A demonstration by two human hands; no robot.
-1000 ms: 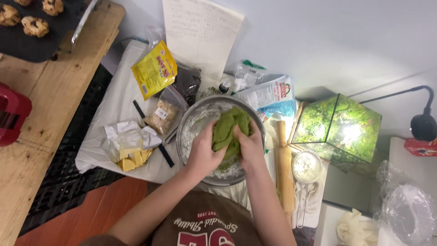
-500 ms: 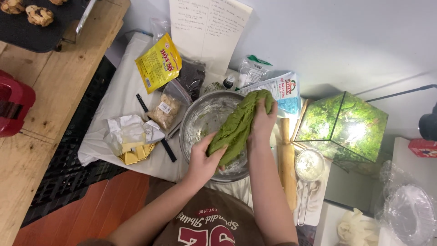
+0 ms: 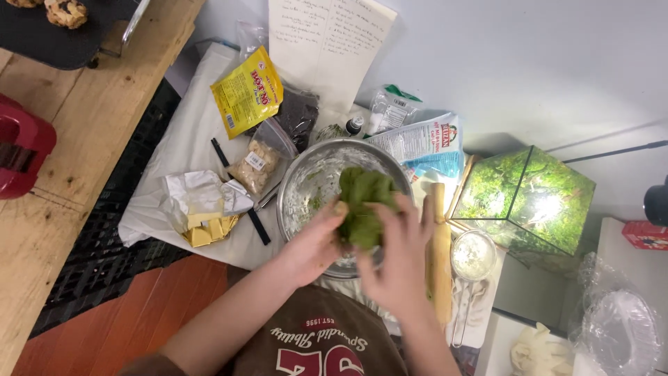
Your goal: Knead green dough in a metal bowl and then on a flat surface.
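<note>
Over the steel bowl (image 3: 299,188), both hands' fingers (image 3: 339,209) grip green dough (image 3: 363,205), rolling pin (image 3: 440,257) just beside.

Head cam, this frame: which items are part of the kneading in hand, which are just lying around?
In use:
- lump of green dough
- round steel mixing bowl
- left hand
- right hand

Lying about:
- wooden rolling pin
- yellow foil packet
- cut yellow butter on its wrapper
- small mesh sieve
- handwritten paper sheet
</note>
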